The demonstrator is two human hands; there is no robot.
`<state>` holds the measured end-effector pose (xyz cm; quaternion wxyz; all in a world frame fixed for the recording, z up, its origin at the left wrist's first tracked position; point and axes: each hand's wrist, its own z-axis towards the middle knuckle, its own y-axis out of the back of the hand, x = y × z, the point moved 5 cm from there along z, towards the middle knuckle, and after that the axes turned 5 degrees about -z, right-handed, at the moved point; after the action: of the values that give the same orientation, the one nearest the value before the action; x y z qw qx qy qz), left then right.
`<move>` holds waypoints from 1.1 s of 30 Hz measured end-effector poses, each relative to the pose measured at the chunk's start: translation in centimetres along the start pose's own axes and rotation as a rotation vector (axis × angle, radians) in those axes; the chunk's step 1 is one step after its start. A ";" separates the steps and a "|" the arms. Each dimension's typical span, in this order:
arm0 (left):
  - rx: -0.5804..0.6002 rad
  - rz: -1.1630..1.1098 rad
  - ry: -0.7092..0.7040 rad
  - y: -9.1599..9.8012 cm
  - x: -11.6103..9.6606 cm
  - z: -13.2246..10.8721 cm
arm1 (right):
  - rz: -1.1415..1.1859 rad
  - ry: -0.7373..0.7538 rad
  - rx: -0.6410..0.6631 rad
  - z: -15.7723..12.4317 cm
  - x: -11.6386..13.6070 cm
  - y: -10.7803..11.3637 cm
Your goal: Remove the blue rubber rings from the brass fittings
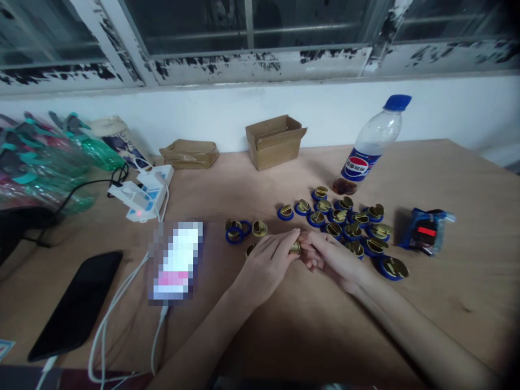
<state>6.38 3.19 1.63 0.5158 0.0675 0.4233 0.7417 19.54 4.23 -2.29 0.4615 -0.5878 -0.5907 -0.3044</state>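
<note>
My left hand (266,262) and my right hand (331,257) meet at the middle of the wooden table (447,179). Both pinch one small brass part (295,248) between their fingertips. To the right lies a cluster of several brass parts fitted in blue rings (349,225). Left of the hands sit loose blue rings (235,233) and a bare brass part (259,228). Another brass piece (249,249) peeks out beside my left hand.
An open cardboard box (274,141) and a flattened brown bag (190,153) stand at the wall. A cola bottle (371,143) rises behind the parts. A blue packet (426,230) lies right. Two phones (77,303), (176,262), cables and a power strip (142,197) lie left.
</note>
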 end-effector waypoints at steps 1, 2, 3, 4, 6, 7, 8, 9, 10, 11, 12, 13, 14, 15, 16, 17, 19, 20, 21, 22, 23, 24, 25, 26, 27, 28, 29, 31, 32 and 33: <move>-0.008 -0.003 -0.001 0.1 0.0 0.0 | -0.001 0.000 -0.001 0.0 0.0 0.0; -0.017 -0.005 -0.002 0.1 -0.1 0.0 | 0.000 0.000 -0.001 0.0 0.0 0.0; -0.027 -0.008 -0.002 0.2 -0.2 0.0 | 0.002 0.003 -0.001 -0.1 0.1 0.0; -0.038 -0.013 0.001 0.2 -0.2 0.1 | 0.006 0.009 0.000 -0.1 0.1 0.0; -0.062 -0.027 0.011 0.4 -0.3 0.1 | 0.008 0.023 0.008 -0.1 0.2 -0.1; -0.075 -0.033 0.015 0.4 -0.3 0.1 | 0.007 0.026 0.013 -0.1 0.2 -0.1; -0.085 -0.038 0.018 0.4 -0.3 0.1 | 0.004 0.028 0.017 -0.1 0.2 -0.2; -0.093 -0.039 0.020 0.4 -0.3 0.1 | 0.002 0.028 0.020 -0.1 0.2 -0.2; -0.099 -0.040 0.020 0.4 -0.3 0.1 | 0.002 0.030 0.020 -0.1 0.2 -0.2; -0.099 -0.042 0.021 0.4 -0.3 0.1 | 0.006 0.032 0.018 -0.1 0.2 -0.2; -0.098 -0.046 0.023 0.4 -0.3 0.1 | 0.012 0.035 0.015 -0.1 0.2 -0.2; -0.096 -0.049 0.026 0.3 -0.3 0.1 | 0.018 0.038 0.011 0.0 0.2 -0.2; -0.097 -0.052 0.030 0.3 -0.3 0.1 | 0.023 0.039 0.008 -0.1 0.3 -0.2; -0.100 -0.053 0.033 0.3 -0.2 0.0 | 0.027 0.040 0.005 -0.1 0.3 -0.2; -0.105 -0.051 0.036 0.3 -0.2 0.0 | 0.027 0.046 0.004 -0.1 0.3 -0.2; -0.112 -0.046 0.037 0.3 -0.1 0.0 | 0.025 0.062 0.008 -0.2 0.5 -0.3; -0.129 -0.035 0.039 0.4 0.0 0.0 | 0.010 0.103 0.039 -0.3 0.9 -0.5; -0.135 -0.028 0.039 0.5 0.1 0.0 | 0.002 0.123 0.063 -0.5 1.1 -0.6; -0.141 -0.018 0.041 0.5 0.2 0.0 | -0.003 0.137 0.088 -0.6 1.4 -0.8; -0.147 -0.008 0.046 0.6 0.3 0.0 | -0.004 0.142 0.107 -0.7 1.5 -1.0; -0.153 0.004 0.056 0.8 0.5 0.0 | 0.000 0.140 0.118 -0.8 1.6 -1.1; -0.159 0.018 0.069 0.9 0.6 0.1 | 0.005 0.139 0.116 -0.8 1.7 -1.1; -0.167 0.036 0.083 1.1 0.8 0.1 | 0.009 0.143 0.104 -0.9 1.7 -1.0; -0.181 0.056 0.097 1.3 1.0 0.2 | 0.007 0.153 0.082 -0.9 1.7 -0.9; -0.202 0.079 0.112 1.6 1.1 0.2 | 0.000 0.170 0.057 -0.8 1.8 -0.8; -0.229 0.101 0.129 1.9 1.3 0.3 | -0.017 0.199 0.029 -0.8 1.8 -0.6; -0.259 0.122 0.151 2.3 1.6 0.3 | -0.045 0.236 -0.003 -0.8 1.9 -0.5; -0.316 0.153 0.212 3.1 2.2 0.3 | -0.139 0.316 -0.081 -0.9 2.1 -0.2; -0.332 0.163 0.245 3.4 2.5 0.3 | -0.201 0.356 -0.122 -1.0 2.3 -0.2; -0.338 0.172 0.274 3.7 2.9 0.3 | -0.271 0.396 -0.160 -1.2 2.4 -0.2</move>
<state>2.61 5.31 3.47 0.3926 -0.0852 0.3519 0.8455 19.88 4.17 0.37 0.4751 -0.4666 -0.5364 -0.5184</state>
